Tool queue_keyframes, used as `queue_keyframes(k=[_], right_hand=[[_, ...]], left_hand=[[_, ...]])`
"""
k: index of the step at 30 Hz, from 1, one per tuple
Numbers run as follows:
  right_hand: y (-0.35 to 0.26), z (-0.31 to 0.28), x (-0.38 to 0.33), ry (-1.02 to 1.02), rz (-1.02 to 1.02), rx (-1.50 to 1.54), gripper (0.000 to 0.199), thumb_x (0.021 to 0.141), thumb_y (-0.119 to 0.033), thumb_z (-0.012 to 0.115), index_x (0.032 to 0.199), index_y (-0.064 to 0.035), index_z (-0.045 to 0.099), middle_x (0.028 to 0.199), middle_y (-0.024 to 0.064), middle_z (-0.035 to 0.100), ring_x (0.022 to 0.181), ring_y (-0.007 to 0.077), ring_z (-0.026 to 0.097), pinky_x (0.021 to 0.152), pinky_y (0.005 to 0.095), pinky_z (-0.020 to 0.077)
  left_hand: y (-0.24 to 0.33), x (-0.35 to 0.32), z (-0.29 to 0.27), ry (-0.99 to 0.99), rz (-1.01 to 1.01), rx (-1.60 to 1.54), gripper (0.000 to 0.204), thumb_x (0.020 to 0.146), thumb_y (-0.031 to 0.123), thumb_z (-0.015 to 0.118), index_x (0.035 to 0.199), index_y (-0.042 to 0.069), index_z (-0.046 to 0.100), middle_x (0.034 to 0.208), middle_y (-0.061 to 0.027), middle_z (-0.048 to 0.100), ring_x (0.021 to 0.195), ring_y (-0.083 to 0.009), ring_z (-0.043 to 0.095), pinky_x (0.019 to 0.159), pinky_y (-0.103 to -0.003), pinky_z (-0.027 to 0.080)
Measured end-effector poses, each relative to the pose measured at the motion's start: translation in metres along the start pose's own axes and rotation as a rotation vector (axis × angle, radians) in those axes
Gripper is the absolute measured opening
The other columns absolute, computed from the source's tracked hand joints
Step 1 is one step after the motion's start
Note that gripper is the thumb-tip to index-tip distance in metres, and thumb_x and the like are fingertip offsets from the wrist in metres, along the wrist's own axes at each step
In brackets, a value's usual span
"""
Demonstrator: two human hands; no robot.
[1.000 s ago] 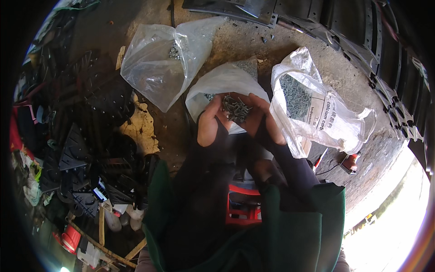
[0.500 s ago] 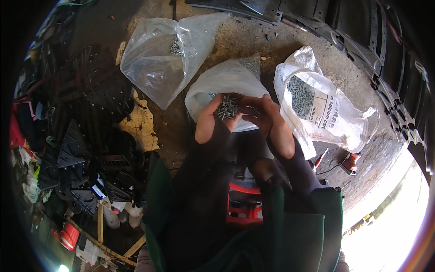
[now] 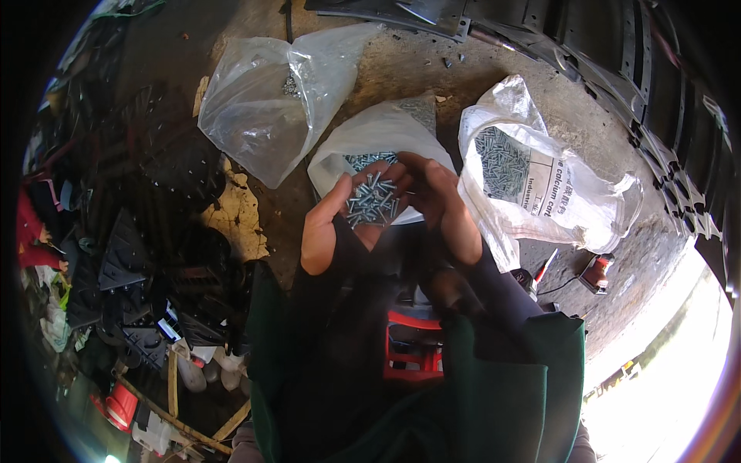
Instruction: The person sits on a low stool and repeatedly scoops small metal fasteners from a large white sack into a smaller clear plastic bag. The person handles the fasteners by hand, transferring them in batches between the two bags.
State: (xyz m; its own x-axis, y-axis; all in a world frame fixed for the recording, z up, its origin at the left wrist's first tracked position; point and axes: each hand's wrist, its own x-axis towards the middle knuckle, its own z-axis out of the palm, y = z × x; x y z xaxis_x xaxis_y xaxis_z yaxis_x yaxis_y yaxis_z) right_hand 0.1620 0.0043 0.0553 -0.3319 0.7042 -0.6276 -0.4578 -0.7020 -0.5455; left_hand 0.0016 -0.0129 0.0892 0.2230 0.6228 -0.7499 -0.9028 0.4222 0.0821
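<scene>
While the left hand (image 3: 323,228) curls palm-up around a loose heap of screws (image 3: 373,202) at the near side of the white bag (image 3: 378,135), the right hand (image 3: 451,208) bends its fingers in beside the heap; whether it grips any, I cannot tell. The screws are slim and bluish silver, tangled and pointing every which way, with small heads showing on several.

Similar metal pieces (image 3: 369,160) glint in the mouth of the white bag, partly hidden by the fingers in front. Left of that bag and a little beyond it lies a clear bag (image 3: 258,100) with some small metal parts at its fold; to its right, just beside it, a printed sack (image 3: 575,204) gapes over a mass of short grey fasteners (image 3: 503,164). Well to its left are black triangular brackets (image 3: 125,255), with a torn tan sheet (image 3: 238,216) between. On its near side, past the hands, stands a red stool (image 3: 414,370).

The white bag is milky, soft plastic; the clear bag is thin, shiny and creased; the sack is stiffer and crumpled. Beneath the white bag, the floor (image 3: 409,62) is rough, stained and brownish grey.
</scene>
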Motion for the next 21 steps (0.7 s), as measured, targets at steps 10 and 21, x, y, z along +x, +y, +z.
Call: queue_keyframes(k=[10,21], right_hand=[[-0.003,0.031,-0.005,0.027,0.141,0.424,0.044,0.096,-0.033,0.054,0.12,0.0038,0.054,0.114,0.0173,0.061,0.105,0.0256,0.058,0.095,0.0397,0.0459],[0.02,0.026,0.007,-0.032,0.08,0.577,0.036,0.095,-0.024,0.057,0.117,0.004,0.056,0.118,0.0207,0.061,0.109,0.0297,0.059,0.098,0.0444,0.0476]], left_hand=[[0.0,-0.024,0.012,0.048,0.0,0.101,0.045,0.098,0.022,0.043,0.133,-0.006,0.045,0.135,-0.0205,0.049,0.122,-0.0309,0.05,0.11,-0.048,0.033],[0.005,-0.033,0.017,0.078,0.0,0.098,0.048,0.096,0.025,0.045,0.134,-0.005,0.044,0.139,-0.0209,0.046,0.132,-0.0325,0.043,0.114,-0.048,0.029]])
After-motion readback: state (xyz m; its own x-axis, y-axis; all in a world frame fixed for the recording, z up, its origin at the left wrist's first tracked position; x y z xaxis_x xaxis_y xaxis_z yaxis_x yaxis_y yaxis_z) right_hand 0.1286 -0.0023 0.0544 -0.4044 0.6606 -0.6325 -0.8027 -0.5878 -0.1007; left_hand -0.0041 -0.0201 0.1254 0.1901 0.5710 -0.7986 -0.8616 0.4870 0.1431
